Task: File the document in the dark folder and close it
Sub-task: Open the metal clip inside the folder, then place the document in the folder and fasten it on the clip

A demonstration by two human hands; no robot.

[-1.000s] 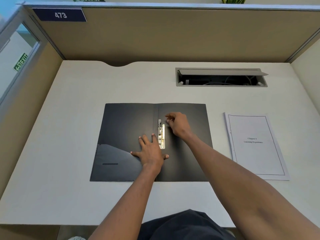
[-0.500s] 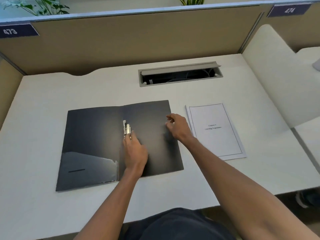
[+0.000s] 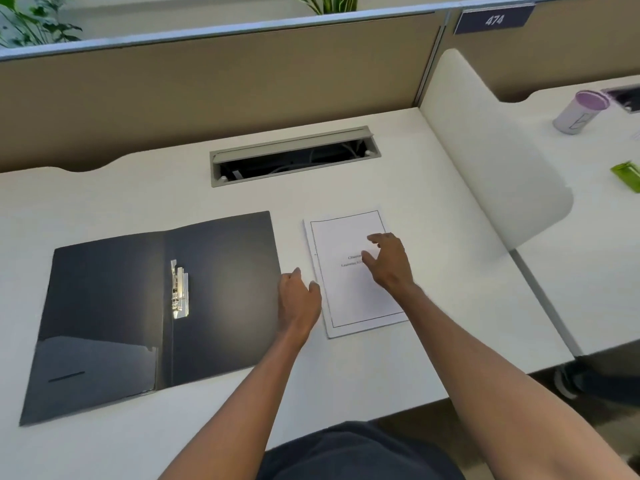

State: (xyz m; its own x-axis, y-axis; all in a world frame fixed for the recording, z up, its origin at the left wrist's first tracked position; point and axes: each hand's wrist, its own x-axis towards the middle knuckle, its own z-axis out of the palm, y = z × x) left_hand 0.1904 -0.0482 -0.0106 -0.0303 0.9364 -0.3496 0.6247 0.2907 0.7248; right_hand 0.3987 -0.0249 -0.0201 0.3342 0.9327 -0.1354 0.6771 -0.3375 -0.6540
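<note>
both hands empty, fingers spread: right hand over the document, left hand just beside its left edge; dark folder open leftward, long axes parallel.

bare forearms, dark lap garment
</note>
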